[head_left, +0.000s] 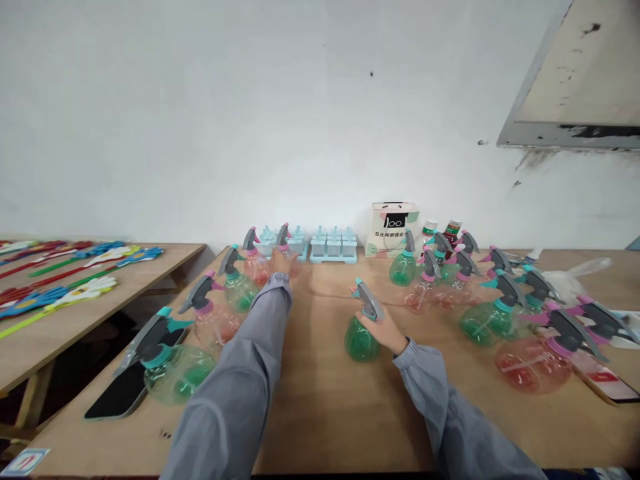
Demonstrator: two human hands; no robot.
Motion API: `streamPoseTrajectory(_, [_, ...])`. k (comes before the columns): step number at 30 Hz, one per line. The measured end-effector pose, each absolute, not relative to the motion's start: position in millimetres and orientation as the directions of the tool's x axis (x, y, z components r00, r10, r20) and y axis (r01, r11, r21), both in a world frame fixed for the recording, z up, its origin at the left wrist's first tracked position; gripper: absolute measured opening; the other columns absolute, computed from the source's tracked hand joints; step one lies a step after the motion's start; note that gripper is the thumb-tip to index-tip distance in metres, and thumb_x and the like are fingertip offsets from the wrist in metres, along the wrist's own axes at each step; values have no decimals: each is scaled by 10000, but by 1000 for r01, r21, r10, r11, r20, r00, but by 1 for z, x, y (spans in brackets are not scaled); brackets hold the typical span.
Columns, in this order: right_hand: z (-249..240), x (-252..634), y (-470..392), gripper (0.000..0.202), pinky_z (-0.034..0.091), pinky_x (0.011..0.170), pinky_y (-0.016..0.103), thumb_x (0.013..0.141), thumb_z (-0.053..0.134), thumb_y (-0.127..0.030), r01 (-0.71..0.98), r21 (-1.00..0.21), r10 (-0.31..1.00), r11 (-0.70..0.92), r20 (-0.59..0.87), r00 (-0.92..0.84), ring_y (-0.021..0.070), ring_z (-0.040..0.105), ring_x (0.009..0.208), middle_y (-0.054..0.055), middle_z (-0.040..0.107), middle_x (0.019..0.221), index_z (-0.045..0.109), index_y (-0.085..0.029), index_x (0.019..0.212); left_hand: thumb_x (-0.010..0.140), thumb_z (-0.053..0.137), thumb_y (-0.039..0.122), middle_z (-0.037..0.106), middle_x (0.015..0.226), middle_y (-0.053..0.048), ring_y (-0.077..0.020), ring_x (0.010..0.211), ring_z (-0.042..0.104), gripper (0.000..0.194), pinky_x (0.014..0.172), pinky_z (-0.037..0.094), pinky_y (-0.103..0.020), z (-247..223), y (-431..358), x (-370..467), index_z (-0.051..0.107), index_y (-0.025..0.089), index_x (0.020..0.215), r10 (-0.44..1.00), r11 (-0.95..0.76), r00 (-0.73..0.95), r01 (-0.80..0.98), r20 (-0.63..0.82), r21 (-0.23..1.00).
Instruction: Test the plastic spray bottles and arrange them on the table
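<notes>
My left hand (pixel 283 261) is stretched to the back of the wooden table, its fingers closed around the neck of a pink spray bottle (pixel 284 237). My right hand (pixel 383 327) grips the neck of a green spray bottle (pixel 362 341), which stands upright near the middle of the table. Left of my left arm is a row of spray bottles, among them a green one (pixel 180 377), a pink one (pixel 215 323) and another green one (pixel 240 291). On the right several more stand in a group, including a pink one (pixel 533 365) and a green one (pixel 485 325).
Light blue molds (pixel 333 248) and a paper bag (pixel 390 230) stand near the wall. A dark phone (pixel 123 392) lies front left, another phone (pixel 607 380) at right. Clear plastic (pixel 567 283) lies behind the right group. Colorful flower-ended sticks (pixel 80 293) cover a separate left table (pixel 115 300).
</notes>
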State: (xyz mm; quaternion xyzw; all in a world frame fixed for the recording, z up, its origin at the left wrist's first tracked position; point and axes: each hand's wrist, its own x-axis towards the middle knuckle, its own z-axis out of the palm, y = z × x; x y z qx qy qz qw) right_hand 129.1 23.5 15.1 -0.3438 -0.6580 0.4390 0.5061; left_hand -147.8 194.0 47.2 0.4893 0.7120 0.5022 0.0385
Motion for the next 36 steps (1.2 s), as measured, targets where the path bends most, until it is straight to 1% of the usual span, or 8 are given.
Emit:
streamPoseTrajectory(2, [20, 133, 24, 429, 312, 1139, 476, 729, 704, -378, -25, -934, 903, 357, 352, -244, 256, 558, 1231, 61, 693, 1151, 661, -286, 1146, 725, 710, 287, 606, 1146, -251, -380, 1139, 573, 479, 910, 440, -516, 44, 186, -146, 494, 88, 1104, 764, 80, -507, 688, 399, 721])
streamPoseTrajectory(5, [28, 139, 27, 444, 388, 1078, 485, 711, 695, -387, -173, -965, 918, 197, 244, -313, 275, 604, 1182, 61, 719, 1109, 659, -282, 1141, 726, 718, 369, 576, 1210, -274, -402, 1205, 527, 497, 970, 403, -523, 36, 160, -136, 522, 90, 1088, 797, 114, -464, 744, 387, 659])
streamPoseTrajectory(12, [34, 146, 35, 399, 499, 943, 429, 673, 632, -323, -341, -940, 861, -24, 154, -485, 271, 636, 1125, 81, 722, 1110, 668, -232, 1059, 738, 648, 614, 618, 1117, -218, -407, 1068, 604, 619, 856, 489, -486, 1, 55, -132, 560, 127, 1109, 841, -3, -192, 933, 506, 359])
streamPoseTrajectory(17, [34, 139, 39, 423, 479, 972, 428, 659, 630, -305, -365, -927, 819, -90, 140, -557, 261, 646, 1102, 87, 725, 1087, 657, -217, 1072, 716, 662, 635, 646, 1040, -135, -322, 958, 656, 760, 792, 529, -415, -24, 4, -147, 450, 162, 1272, 776, -212, -72, 906, 626, 367])
streamPoseTrajectory(21, [33, 132, 43, 414, 478, 954, 409, 662, 637, -290, -392, -912, 802, -120, 143, -580, 244, 658, 1048, 77, 731, 1036, 654, -215, 1069, 696, 690, 613, 643, 1033, -126, -322, 993, 645, 814, 826, 536, -441, -32, -7, -146, 405, 170, 1317, 741, -280, -36, 891, 670, 357])
streamPoseTrajectory(24, [32, 127, 48, 344, 509, 809, 333, 676, 633, -323, -403, -907, 847, -120, 118, -519, 217, 665, 949, 65, 731, 957, 661, -206, 999, 690, 703, 591, 646, 1011, -128, -335, 992, 647, 773, 837, 535, -469, -33, -7, -144, 442, 169, 1283, 733, -284, -47, 886, 678, 368])
streamPoseTrajectory(28, [33, 122, 50, 184, 431, 557, 235, 689, 619, -343, -404, -907, 920, -117, 55, -389, 166, 634, 776, 37, 714, 818, 653, -208, 810, 700, 707, 565, 607, 1195, -160, -350, 1135, 599, 830, 936, 506, -504, -29, -7, -147, 387, 172, 1357, 732, -356, 14, 861, 682, 364])
streamPoseTrajectory(36, [34, 125, 47, 278, 469, 770, 294, 694, 612, -299, -347, -937, 837, -50, 150, -526, 204, 630, 960, 57, 726, 934, 668, -214, 953, 693, 727, 542, 635, 1121, -130, -323, 1036, 633, 777, 869, 531, -485, -29, -6, -146, 427, 196, 1320, 779, -340, -22, 824, 627, 453])
